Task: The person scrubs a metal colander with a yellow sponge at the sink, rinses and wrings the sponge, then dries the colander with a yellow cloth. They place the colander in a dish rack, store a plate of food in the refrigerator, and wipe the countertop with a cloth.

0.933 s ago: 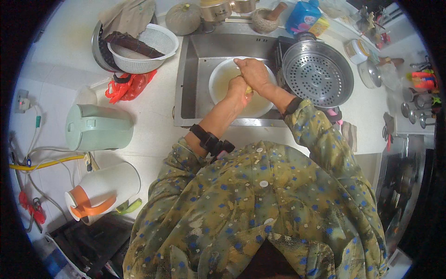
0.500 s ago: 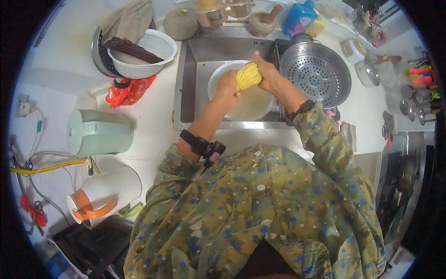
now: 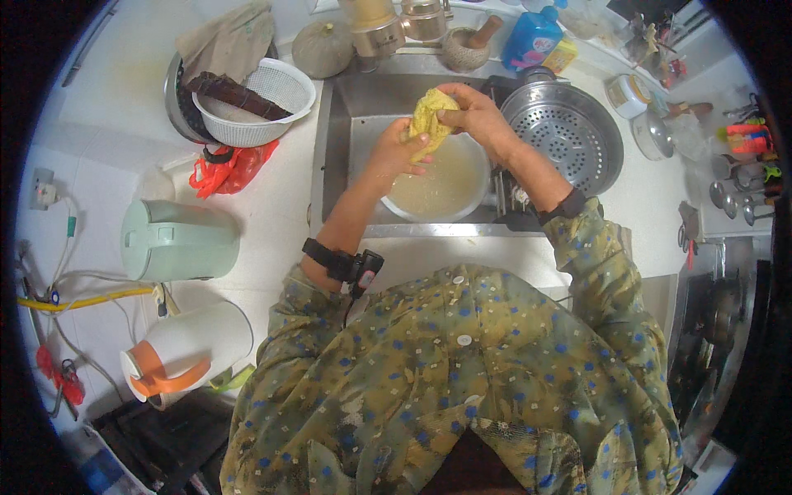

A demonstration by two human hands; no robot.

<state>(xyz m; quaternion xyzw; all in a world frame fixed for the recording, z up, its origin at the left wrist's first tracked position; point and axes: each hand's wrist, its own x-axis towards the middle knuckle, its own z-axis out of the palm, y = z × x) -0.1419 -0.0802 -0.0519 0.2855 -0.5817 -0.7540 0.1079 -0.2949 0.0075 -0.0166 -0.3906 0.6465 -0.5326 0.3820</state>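
Between my two hands is a crumpled yellow cloth [image 3: 431, 115], held up over a white basin [image 3: 469, 202] of cloudy water. The basin stands inside the steel sink [image 3: 334, 136]. My left hand [image 3: 394, 150] grips the cloth from the lower left, thumb against it and some fingers reaching beneath. From the upper right my right hand [image 3: 478, 117] pinches it, thumb in front and fingers behind. The cloth hangs loosely bunched, clear of the water.
Right of the sink sits a steel steamer pot [image 3: 565, 136] with a holed bottom. A white strainer basket [image 3: 285, 87] and a red plastic bag [image 3: 239, 165] lie left. Nearer are a green pitcher [image 3: 181, 239] and a white-and-orange jug [image 3: 194, 342]. A blue bottle [image 3: 532, 37] stands behind.
The tightly twisted cloth has loosened into an open bunch. Both hands have shifted slightly left, and my right hand has turned over the cloth's top.
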